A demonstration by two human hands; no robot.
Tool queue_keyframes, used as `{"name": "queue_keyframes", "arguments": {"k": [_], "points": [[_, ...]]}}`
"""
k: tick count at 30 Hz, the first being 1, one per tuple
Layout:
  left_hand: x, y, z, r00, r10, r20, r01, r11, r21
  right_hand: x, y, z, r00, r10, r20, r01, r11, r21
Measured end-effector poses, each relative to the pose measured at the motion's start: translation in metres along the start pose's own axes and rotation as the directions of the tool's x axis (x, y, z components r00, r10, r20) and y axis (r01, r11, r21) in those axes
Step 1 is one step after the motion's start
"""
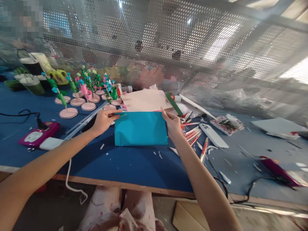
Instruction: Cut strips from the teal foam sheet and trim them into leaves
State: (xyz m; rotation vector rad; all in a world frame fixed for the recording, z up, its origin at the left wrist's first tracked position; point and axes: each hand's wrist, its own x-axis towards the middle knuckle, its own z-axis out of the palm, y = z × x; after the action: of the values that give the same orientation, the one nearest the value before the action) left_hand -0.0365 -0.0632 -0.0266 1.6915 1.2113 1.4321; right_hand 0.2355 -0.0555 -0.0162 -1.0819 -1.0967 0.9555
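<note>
In the head view, the teal sheet (pixel 141 129) is at the middle of the blue tabletop (pixel 144 166), in front of the person. The left hand (pixel 104 121) pinches its upper left corner between thumb and fingers; the right hand (pixel 171 122) grips the upper right corner, thumb on the near face. What lies behind the sheet is hidden, and whether its lower edge touches the table is hard to tell. Both forearms run off the frame.

A pale pink sheet (pixel 144 100) lies just beyond, its near edge covered by the teal one. One green strip (pixel 173 104) lies at its right. To the left stand paper flowers on pink round bases (pixel 68 113); about ten bases show, but they overlap, so the count is uncertain. Behind them, several cup-like containers (pixel 32 84) are blurred.

Two purple power strips lie on the table, one at the left (pixel 39 134) and one at the far right (pixel 276 170). A dark flat object (pixel 89 124) is partly covered by the left hand and forearm. Beside the right forearm, red-and-white sticks (pixel 193 134) crowd together with paper scraps, too jumbled to count, near one white phone (pixel 213 135). A perforated metal screen (pixel 154 41) closes off the back, blurring what is beyond.
</note>
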Motion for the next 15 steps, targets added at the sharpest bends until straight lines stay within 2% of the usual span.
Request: {"name": "queue_keyframes", "arguments": {"k": [11, 15], "points": [[0.0011, -0.0009, 0.0, 0.999, -0.022, 0.047, 0.024, 0.998, -0.053, 0.0003, -0.0017, 0.0004, 1.0, 0.009, -0.02, -0.008, 0.999, 0.033], [0.0006, -0.0004, -0.0008, 0.998, -0.021, 0.061, 0.022, 1.0, -0.018, 0.0024, 0.0012, -0.0023, 1.0, -0.006, -0.014, 0.006, 1.0, -0.017]]}}
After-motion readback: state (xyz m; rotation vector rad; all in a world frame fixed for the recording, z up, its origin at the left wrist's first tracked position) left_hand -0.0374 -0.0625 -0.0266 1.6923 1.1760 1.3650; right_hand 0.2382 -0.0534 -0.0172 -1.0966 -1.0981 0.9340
